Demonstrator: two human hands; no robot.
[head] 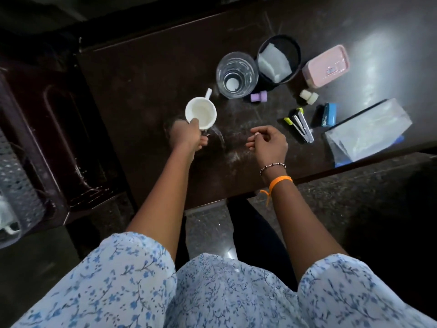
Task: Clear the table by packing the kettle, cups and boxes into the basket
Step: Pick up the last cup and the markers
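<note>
My left hand [188, 133] grips a white cup [201, 113] by its near rim, over the dark table [146, 91]. The cup's handle points away from me. My right hand [267, 140] hovers over the table's near middle with fingers loosely curled and nothing in it. A clear glass [237, 75] stands behind the cup. To the right lie a pink box [327, 66] and a clear-wrapped box [369, 129]. A perforated grey basket [16, 185] shows at the far left edge, on a dark chair. No kettle is in sight.
A black round holder [279, 59] with white paper stands next to the glass. Small items lie around: a purple piece [259, 95], a white bottle [308, 97], a stapler [301, 125] and a blue stapler [328, 114]. The dark chair [59, 129] stands left of the table.
</note>
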